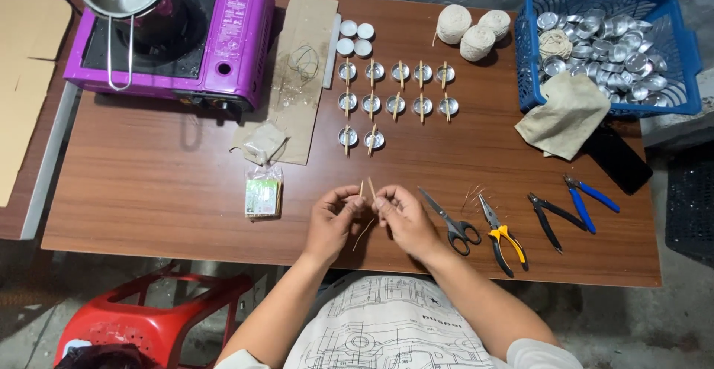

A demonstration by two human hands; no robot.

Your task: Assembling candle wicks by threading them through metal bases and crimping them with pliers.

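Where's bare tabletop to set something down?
Free: the wide patch between the purple stove, the packet and the left hand; also between the cup rows and the cloth. Crowded: the scissors and pliers row.

The single head-worn camera is looking almost straight down from above the person's chest, facing away from the body across the whole wooden table (186, 190), standing far enough off to be taking in the purple stove (230, 34) at far left and the blue basket (680, 56) at far right.
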